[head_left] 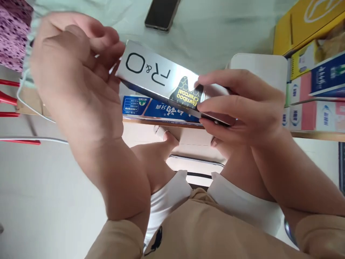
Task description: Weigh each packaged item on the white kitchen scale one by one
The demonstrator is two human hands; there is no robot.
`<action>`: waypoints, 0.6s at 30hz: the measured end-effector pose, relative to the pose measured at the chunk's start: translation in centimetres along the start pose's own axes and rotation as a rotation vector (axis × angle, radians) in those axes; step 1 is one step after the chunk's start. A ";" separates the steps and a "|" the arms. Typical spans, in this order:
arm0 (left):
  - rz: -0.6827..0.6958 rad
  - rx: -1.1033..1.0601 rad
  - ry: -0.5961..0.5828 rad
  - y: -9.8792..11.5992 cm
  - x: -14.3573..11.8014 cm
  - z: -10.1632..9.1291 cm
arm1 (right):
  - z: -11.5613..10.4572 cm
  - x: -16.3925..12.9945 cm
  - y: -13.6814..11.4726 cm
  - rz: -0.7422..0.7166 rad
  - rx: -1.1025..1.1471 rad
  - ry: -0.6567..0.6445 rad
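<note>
Slanting lengthwise, right end nearer the body: oblong silver cardboard carton [159, 73], held above pale-green cloth-covered table [215, 36]; bare right hand [250, 102] gripping right end; bare left hand [78, 72] at left end, closure unclear.

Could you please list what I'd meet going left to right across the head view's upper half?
Pink-purple fabric with dark spots, left hand, silver rectangular box printed R&O, right hand, yellow box with white print.

Silver box [172, 82]: "R&O", black; "Bamboo Charcoal", yellow; both inverted. Blue box [159, 108]: "牙膏" with ®, inverted; small print illegible. Pink-and-white boxes [308, 118]: Chinese lettering, too small to read. Yellow box [293, 32]: white emblem, partly in view.
</note>
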State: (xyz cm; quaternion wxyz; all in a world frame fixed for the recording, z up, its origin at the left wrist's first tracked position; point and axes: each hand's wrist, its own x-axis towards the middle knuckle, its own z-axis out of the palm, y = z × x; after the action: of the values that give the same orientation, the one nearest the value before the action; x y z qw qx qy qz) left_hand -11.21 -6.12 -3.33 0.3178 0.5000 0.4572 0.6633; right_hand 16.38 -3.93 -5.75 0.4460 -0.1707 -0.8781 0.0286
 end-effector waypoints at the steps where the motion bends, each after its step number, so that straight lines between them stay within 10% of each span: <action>1: -0.074 -0.089 -0.011 0.5 -0.9 0.4 | 0.3 0.3 -0.1 -0.016 0.023 -0.006; 10: -0.583 0.071 0.118 4.5 -1.2 1.0 | 2.3 0.8 -0.1 -0.019 0.263 -0.176; 18: -0.740 0.190 0.313 4.2 0.3 2.2 | 3.6 1.2 0.3 0.012 0.273 -0.291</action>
State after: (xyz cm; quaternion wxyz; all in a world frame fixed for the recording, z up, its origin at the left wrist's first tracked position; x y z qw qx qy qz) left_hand -9.07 -6.82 0.82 0.4141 0.2220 0.7082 0.5270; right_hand 12.97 -2.86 -7.04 0.3334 -0.1080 -0.9202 0.1745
